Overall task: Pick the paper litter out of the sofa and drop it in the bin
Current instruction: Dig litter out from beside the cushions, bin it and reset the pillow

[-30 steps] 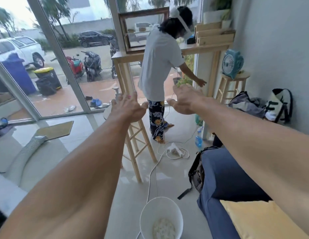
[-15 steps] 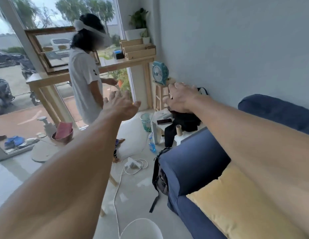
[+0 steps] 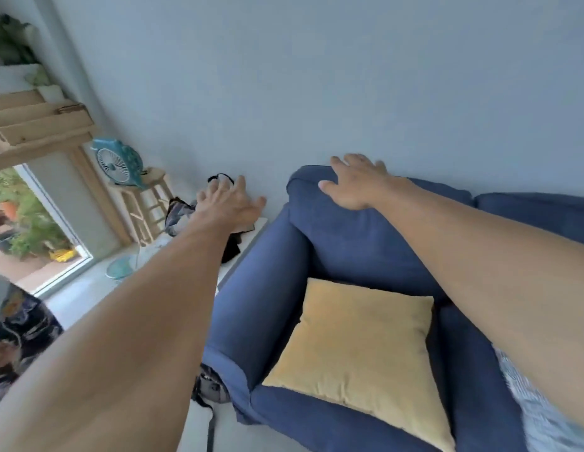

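Head view, tilted.

Surroundings:
- grey-blue wall (image 3: 316, 76) behind
- teal fan (image 3: 116, 164) on a wooden stool (image 3: 147, 203) at left, wooden shelf (image 3: 33, 125) above it beside the window
- dark heap of bags (image 3: 178, 212) on a low white table (image 3: 254, 231) just beside the sofa's arm
- black bag with strap (image 3: 209, 386) on the floor against the arm's front

In the way:
- left forearm across floor and table; left hand (image 3: 228, 203) in front of the heap, fingers spread and straight, holding nothing
- right forearm across the right of the seat; right hand (image 3: 356, 184) at the top corner of the backrest, fingers spread, holding nothing; contact with the fabric not discernible

Hidden or unclear:
- seat surface under the cushion and under the right arm
- pale striped patch (image 3: 538, 412) at lower right, cut by the frame edge and blurred; paper or cloth not distinguishable
- dark patterned cloth (image 3: 23, 327) at the left edge, blurred

Task item: sofa (image 3: 333, 239), dark blue fabric, rounded arm at left, filling centre and right. Yellow square cushion (image 3: 356, 347) lying on its seat.
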